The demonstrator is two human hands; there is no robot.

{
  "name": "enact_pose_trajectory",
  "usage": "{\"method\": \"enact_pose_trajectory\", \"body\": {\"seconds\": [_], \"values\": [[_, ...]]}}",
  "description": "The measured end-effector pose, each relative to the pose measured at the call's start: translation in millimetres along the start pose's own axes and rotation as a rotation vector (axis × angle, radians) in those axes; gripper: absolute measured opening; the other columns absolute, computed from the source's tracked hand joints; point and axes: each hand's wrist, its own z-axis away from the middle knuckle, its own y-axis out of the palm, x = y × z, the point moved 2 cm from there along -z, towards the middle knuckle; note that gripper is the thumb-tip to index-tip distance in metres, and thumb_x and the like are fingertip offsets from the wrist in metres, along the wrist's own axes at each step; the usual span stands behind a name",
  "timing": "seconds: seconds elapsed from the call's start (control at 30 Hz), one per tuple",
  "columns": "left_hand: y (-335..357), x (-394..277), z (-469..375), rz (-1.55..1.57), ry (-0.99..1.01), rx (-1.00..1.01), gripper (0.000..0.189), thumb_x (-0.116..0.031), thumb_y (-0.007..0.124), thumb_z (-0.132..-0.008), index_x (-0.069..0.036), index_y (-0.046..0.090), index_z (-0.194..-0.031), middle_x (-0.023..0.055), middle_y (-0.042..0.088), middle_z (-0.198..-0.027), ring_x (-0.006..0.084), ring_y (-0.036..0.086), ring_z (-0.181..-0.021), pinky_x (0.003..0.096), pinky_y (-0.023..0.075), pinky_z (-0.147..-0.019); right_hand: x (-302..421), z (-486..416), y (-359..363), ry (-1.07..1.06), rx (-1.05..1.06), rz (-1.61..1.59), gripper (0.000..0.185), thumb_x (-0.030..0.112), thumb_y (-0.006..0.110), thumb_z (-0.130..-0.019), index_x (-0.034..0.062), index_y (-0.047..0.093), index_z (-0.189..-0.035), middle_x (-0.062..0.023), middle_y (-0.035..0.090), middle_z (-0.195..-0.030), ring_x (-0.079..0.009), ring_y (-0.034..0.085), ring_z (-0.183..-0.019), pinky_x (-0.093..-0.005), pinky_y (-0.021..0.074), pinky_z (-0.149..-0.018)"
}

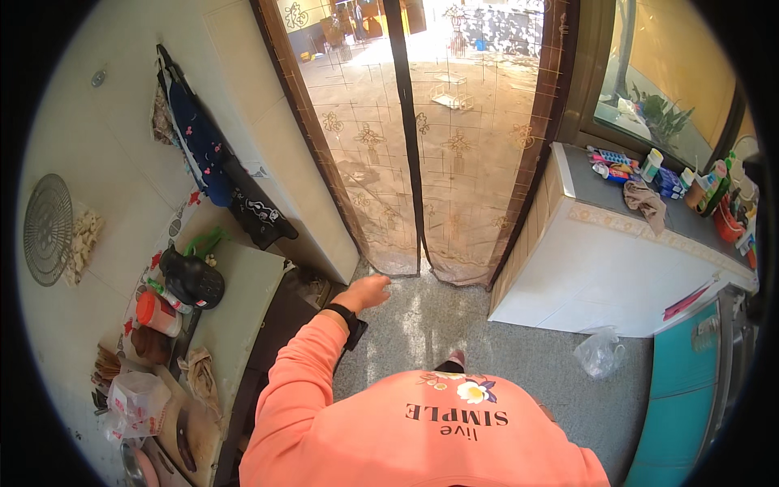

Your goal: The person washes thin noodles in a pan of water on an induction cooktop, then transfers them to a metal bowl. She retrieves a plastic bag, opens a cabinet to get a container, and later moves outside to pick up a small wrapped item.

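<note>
My left hand (366, 293) reaches forward over the floor, short of a sheer door curtain (475, 182). A black watch (344, 316) circles its wrist. The fingers look loosely curled and the palm is turned from view, so I cannot tell whether anything is in it. The curtain hangs in two panels with dark inner edges that meet near the middle, parting slightly at the bottom. My right hand is out of view; my orange sweatshirt (426, 438) fills the lower part. One shoe (457, 358) shows ahead of it.
To the left, a counter (243, 292) bears a black appliance (192, 280), a red-lidded tub (159, 311), a cutting board with a knife (185, 438) and plastic bags. Aprons (201, 146) hang above. At right, bottles and cloth crowd a ledge (608, 207); a plastic bag (599, 354) lies on the floor.
</note>
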Motion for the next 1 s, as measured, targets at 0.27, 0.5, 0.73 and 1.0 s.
{"method": "enact_pose_trajectory", "body": {"seconds": [0.27, 0.5, 0.73, 1.0], "values": [[-135, 4, -118, -0.093, 0.016, -0.031, 0.036, -0.028, 0.051, -0.08, -0.011, 0.052, -0.111, 0.0118, 0.055, -0.109, 0.0295, 0.052, -0.102, 0.0375, 0.0418, -0.085, 190, -139, -127, -0.334, 0.001, 0.01, 0.039, 0.032, 0.05, -0.076, 0.0078, 0.06, -0.105, -0.0171, 0.058, -0.107, -0.0323, 0.054, -0.102, -0.0386, 0.0434, -0.085], [-222, 9, -239, -0.056, 0.369, -0.132, 0.024, -0.026, 0.052, -0.081, -0.007, 0.062, -0.092, 0.0095, 0.063, -0.083, 0.0288, 0.059, -0.08, 0.0354, 0.0471, -0.071, 367, -143, -254, -0.616, -0.054, -0.107, 0.037, 0.028, 0.056, -0.078, 0.006, 0.058, -0.108, -0.0148, 0.062, -0.097, -0.0291, 0.059, -0.09, -0.0345, 0.0462, -0.078], [-287, 29, -371, 0.197, 0.699, -0.056, 0.023, -0.025, 0.053, -0.081, -0.007, 0.063, -0.091, 0.0117, 0.063, -0.081, 0.0266, 0.06, -0.076, 0.033, 0.0469, -0.068, 519, -137, -349, -0.746, -0.068, -0.203, 0.034, 0.022, 0.057, -0.081, 0.0053, 0.055, -0.112, -0.0131, 0.061, -0.099, -0.0227, 0.06, -0.085, -0.0315, 0.0476, -0.074], [-362, 110, -507, 0.346, 0.466, -0.383, 0.024, -0.023, 0.053, -0.082, -0.006, 0.062, -0.096, 0.0104, 0.064, -0.08, 0.0199, 0.061, -0.074, 0.0306, 0.0468, -0.069, 643, -174, -433, -0.971, -0.118, -0.075, 0.034, 0.019, 0.056, -0.08, 0.006, 0.055, -0.111, -0.0138, 0.059, -0.098, -0.0232, 0.059, -0.085, -0.0314, 0.0467, -0.075]]}}
